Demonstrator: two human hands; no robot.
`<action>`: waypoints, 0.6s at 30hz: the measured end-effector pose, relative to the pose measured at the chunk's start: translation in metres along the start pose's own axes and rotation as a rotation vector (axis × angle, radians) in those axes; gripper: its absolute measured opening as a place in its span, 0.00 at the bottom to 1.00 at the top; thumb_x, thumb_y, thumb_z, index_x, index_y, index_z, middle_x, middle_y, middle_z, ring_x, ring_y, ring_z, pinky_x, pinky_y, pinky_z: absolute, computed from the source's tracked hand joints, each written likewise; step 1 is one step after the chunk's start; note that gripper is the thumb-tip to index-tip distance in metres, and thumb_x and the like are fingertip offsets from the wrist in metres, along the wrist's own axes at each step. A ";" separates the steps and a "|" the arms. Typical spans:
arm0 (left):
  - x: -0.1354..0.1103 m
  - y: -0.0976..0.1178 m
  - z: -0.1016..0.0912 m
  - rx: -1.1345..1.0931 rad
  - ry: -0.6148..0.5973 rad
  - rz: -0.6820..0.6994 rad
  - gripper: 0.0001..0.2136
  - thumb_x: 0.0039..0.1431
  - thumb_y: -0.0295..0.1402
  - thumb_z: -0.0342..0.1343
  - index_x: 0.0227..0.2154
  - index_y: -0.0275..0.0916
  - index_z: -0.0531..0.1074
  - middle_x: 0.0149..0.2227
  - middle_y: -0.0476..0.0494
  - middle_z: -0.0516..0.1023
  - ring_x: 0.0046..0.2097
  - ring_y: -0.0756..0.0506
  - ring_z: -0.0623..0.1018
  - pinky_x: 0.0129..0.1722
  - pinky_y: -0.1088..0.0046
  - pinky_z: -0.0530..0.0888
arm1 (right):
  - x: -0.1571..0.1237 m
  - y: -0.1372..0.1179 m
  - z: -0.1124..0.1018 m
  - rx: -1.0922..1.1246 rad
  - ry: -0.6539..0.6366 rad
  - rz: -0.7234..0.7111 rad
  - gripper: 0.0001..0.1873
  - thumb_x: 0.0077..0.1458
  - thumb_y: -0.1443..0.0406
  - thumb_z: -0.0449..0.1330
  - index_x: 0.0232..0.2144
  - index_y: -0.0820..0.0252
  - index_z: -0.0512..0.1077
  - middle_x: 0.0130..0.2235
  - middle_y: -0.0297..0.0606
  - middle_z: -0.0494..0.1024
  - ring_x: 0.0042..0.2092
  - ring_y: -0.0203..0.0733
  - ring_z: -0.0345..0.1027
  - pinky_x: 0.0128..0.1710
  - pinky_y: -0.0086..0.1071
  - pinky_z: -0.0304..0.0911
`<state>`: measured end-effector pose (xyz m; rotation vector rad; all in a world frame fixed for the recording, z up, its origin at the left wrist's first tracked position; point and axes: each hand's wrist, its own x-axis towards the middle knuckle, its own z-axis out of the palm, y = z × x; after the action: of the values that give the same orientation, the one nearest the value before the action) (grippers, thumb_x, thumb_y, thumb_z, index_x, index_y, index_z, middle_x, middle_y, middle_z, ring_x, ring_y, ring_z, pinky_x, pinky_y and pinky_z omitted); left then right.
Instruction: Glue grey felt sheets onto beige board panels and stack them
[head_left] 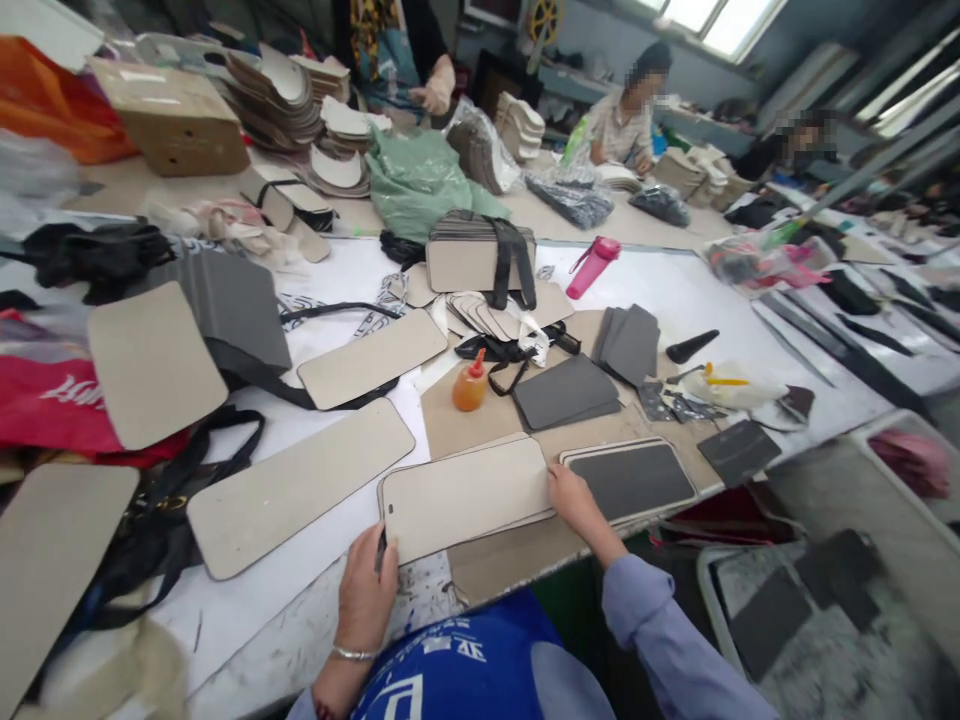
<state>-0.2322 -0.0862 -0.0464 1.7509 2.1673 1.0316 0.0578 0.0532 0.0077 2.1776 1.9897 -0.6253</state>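
A beige rounded board panel point(465, 495) lies flat on brown paper at the table's near edge. My left hand point(367, 592) pinches its near left corner, fingers closed on the edge. My right hand point(571, 497) rests on the panel's right end, fingers curled against its edge. Just right of that lies another panel faced with dark grey material point(631, 479). An orange glue bottle point(469, 385) stands behind the panel.
More beige panels point(296, 487) lie across the white table point(247, 600) to the left. Grey sheets point(564, 390), black straps and a pink bottle point(592, 266) lie further back. Other people work at the far tables. A bin point(825, 600) stands at the right.
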 end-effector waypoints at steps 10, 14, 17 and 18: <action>-0.005 -0.013 -0.001 -0.023 -0.060 -0.023 0.15 0.59 0.41 0.43 0.43 0.39 0.66 0.41 0.39 0.74 0.41 0.42 0.74 0.40 0.62 0.73 | 0.010 0.009 -0.033 -0.065 0.101 0.005 0.13 0.57 0.68 0.48 0.41 0.62 0.69 0.42 0.44 0.74 0.44 0.40 0.66 0.42 0.29 0.56; -0.014 -0.006 0.001 0.019 -0.080 -0.166 0.18 0.55 0.44 0.43 0.41 0.38 0.68 0.41 0.40 0.74 0.43 0.42 0.73 0.45 0.63 0.71 | 0.054 0.000 -0.052 -0.116 0.144 -0.037 0.16 0.55 0.60 0.53 0.44 0.64 0.66 0.44 0.47 0.72 0.48 0.44 0.63 0.45 0.32 0.55; -0.022 0.006 0.002 0.049 -0.113 -0.282 0.22 0.52 0.46 0.44 0.42 0.35 0.69 0.43 0.38 0.74 0.46 0.40 0.72 0.49 0.63 0.69 | 0.081 -0.010 -0.054 -0.151 0.150 -0.056 0.25 0.49 0.53 0.57 0.45 0.63 0.65 0.44 0.49 0.70 0.49 0.50 0.61 0.45 0.38 0.56; -0.025 0.010 0.002 0.062 -0.114 -0.304 0.23 0.52 0.46 0.44 0.42 0.35 0.69 0.44 0.36 0.73 0.47 0.39 0.72 0.50 0.62 0.68 | 0.087 -0.012 -0.052 -0.161 0.144 -0.061 0.26 0.47 0.52 0.59 0.45 0.63 0.65 0.45 0.50 0.69 0.49 0.52 0.60 0.44 0.39 0.57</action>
<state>-0.2156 -0.1071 -0.0491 1.4047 2.3194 0.7785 0.0613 0.1541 0.0241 2.1276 2.1026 -0.3107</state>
